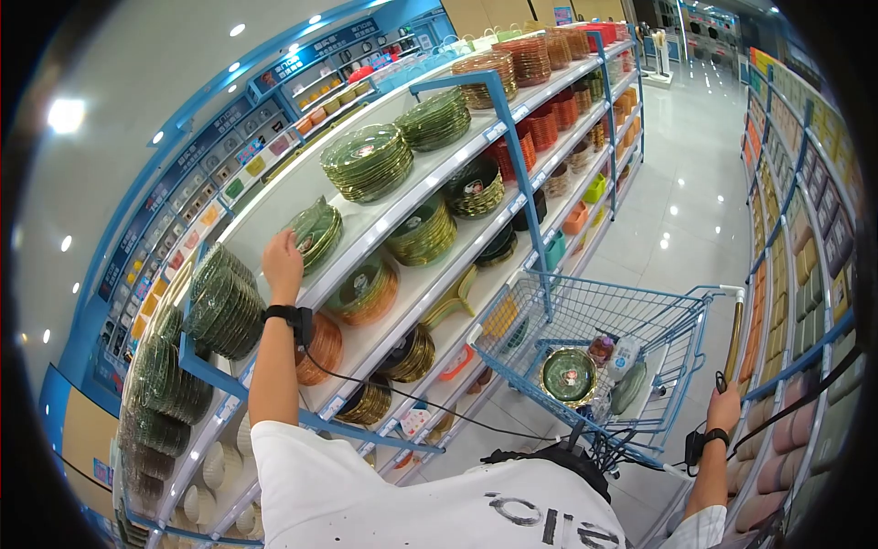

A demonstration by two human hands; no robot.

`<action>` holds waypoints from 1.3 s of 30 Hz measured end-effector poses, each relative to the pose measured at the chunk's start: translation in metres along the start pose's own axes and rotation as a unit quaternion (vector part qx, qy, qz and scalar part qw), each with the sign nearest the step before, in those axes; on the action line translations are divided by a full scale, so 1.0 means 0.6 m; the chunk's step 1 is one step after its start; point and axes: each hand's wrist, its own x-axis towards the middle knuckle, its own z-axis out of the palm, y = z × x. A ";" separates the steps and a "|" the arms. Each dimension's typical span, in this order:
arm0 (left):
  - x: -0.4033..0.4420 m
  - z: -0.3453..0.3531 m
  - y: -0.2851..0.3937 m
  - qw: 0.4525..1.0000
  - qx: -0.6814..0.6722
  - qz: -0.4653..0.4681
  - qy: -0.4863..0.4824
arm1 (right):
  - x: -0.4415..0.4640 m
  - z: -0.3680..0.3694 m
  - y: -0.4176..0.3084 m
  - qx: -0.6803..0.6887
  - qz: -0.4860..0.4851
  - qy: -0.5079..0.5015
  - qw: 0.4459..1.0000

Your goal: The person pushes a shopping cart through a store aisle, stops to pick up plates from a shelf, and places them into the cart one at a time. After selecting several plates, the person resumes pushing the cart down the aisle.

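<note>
At a white shelf [361, 221], left hand [282, 261] touching glassy green plates [317, 236], grip unclear, right hand [722, 405] clasping tubular cart handle [737, 329]

A person wears a white short-sleeved shirt [393, 499], lightly speckled, its front marked with bold, brush-like dark lettering [549, 523] that cannot be fully read. A black left wristband [278, 313] carries a boxy black module [303, 324] below the bare left hand [283, 261]; a matching black right wristband [716, 436] sits below the bare right hand [723, 403]. A thin black cable [430, 412] runs from the left wrist toward black gear [569, 462] at the waist.
</note>
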 end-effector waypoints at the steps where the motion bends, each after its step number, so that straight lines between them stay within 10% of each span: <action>1: -0.001 -0.008 -0.002 1.000 -0.015 0.005 0.022 | 0.000 -0.002 -0.002 0.001 0.002 0.000 1.000; 15: -0.033 -0.028 0.001 0.996 -0.046 0.040 -0.065 | 0.002 0.007 0.007 0.011 -0.009 0.004 1.000; 29: -0.048 0.006 0.130 0.983 -0.092 0.152 0.053 | 0.012 0.014 0.017 0.000 -0.004 -0.033 0.999; 39: -0.359 0.320 0.426 0.834 -0.413 0.053 -0.361 | 0.007 0.006 0.004 -0.007 0.024 0.006 1.000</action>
